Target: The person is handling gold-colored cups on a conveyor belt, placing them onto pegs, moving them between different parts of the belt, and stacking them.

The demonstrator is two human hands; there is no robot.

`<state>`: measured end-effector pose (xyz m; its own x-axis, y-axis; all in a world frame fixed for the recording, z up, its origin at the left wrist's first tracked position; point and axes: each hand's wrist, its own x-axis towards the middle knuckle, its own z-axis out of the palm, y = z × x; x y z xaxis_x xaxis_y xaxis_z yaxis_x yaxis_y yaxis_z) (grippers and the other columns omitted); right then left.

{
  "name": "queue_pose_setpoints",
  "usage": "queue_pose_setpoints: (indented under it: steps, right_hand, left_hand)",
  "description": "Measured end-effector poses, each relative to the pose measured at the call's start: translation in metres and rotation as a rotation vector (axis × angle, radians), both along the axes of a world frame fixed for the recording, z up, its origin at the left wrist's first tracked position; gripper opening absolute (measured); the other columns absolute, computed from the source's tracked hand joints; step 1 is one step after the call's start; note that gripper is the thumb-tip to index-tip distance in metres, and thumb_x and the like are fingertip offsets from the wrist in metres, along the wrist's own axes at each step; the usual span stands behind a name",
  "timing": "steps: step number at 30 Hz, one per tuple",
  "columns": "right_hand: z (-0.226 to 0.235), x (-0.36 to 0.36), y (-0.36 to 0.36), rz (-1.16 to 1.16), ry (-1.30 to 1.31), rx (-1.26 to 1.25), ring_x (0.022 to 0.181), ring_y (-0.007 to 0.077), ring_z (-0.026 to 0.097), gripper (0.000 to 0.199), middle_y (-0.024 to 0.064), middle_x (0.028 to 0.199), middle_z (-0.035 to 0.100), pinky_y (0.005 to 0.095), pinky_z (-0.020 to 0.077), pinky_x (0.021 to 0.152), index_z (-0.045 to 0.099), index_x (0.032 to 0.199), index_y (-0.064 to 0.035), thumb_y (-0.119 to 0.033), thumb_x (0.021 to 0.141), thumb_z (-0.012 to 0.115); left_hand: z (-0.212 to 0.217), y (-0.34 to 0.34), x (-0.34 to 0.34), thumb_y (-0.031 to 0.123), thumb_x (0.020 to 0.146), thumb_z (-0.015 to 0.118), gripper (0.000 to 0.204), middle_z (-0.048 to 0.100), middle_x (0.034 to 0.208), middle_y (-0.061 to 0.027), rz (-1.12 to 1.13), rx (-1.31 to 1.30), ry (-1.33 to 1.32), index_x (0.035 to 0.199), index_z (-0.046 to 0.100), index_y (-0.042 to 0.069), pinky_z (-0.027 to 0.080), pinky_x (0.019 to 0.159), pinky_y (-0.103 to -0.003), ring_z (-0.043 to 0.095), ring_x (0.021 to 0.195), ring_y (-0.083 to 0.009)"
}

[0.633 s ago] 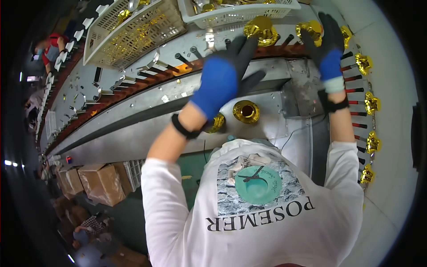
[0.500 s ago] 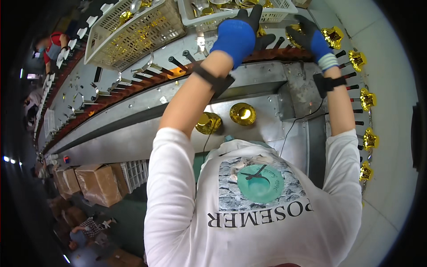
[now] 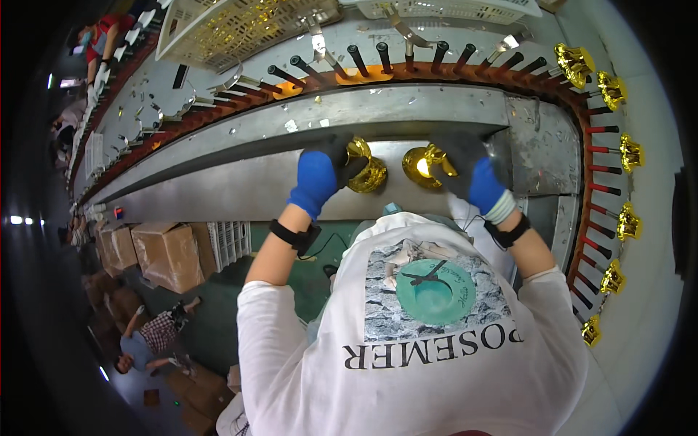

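In its black-and-blue glove, my left hand (image 3: pixel 325 173) is closed around a shiny gold cup-shaped piece (image 3: pixel 359 148). That piece is against a gold stack (image 3: pixel 372 179) on the metal ledge; whether it rests on it I cannot tell. My right hand (image 3: pixel 465 173), gloved the same way, pinches another gold piece (image 3: pixel 438 157) by its flared edge. This one is over a second gold round piece (image 3: pixel 416 168) on the ledge. Motion blurs the right fingers, and the black palms hide parts of both held pieces.
Beyond the ledge (image 3: pixel 240 190) curves a conveyor of upright black-tipped pegs (image 3: pixel 441 54). Gold pieces (image 3: pixel 631 152) sit on the pegs at right. Plastic baskets (image 3: pixel 247 33) stand behind it. Cardboard boxes (image 3: pixel 166 254) are on the floor at left, with a person (image 3: pixel 153 341) near them.
Both hands have come back from the conveyor to the near ledge, each with a gold piece at the gold pieces there. The conveyor's gold pieces at right have shifted.
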<state>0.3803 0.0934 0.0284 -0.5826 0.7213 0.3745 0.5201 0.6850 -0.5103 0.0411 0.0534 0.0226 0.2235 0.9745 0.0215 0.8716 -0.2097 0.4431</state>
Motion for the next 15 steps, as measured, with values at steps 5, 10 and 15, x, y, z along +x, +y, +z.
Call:
queue_pose_setpoints:
  steps: [5,10,15]
  right_hand:
    - [-0.070,-0.041,-0.020,0.026,-0.093,-0.062,0.109,0.0392,0.069,0.051,0.0148,0.117,0.075,0.0501,0.0525,0.102,0.070,0.128,-0.0091,-0.018,0.080,0.085]
    - [-0.080,-0.042,-0.030,-0.104,-0.074,-0.155,0.127,0.0419,0.062,0.085,0.0212,0.138,0.066,0.0513,0.0483,0.110,0.057,0.148,-0.0075,-0.030,0.073,0.091]
    - [-0.116,0.008,-0.035,-0.088,0.069,-0.731,0.155,0.0376,0.038,0.112,0.0204,0.169,0.036,0.0487,0.0382,0.124,0.031,0.167,-0.0063,-0.036,0.079,0.094]
  left_hand:
    - [-0.062,-0.026,0.020,0.046,0.080,0.084,0.066,0.076,0.101,-0.0172,0.001,0.002,0.245,0.133,0.070,0.009,0.058,0.075,-0.048,0.073,0.085,-0.0359]
    - [-0.050,-0.046,0.019,0.043,0.080,0.088,0.081,0.071,0.126,-0.0247,0.157,-0.079,-0.079,0.146,0.061,0.006,0.057,0.093,-0.047,0.071,0.107,-0.0422]
    - [-0.124,-0.100,-0.028,0.041,0.095,0.079,0.091,0.045,0.161,-0.0236,0.732,-0.302,-0.941,0.167,0.032,0.012,0.053,0.107,-0.052,0.056,0.140,-0.0379]
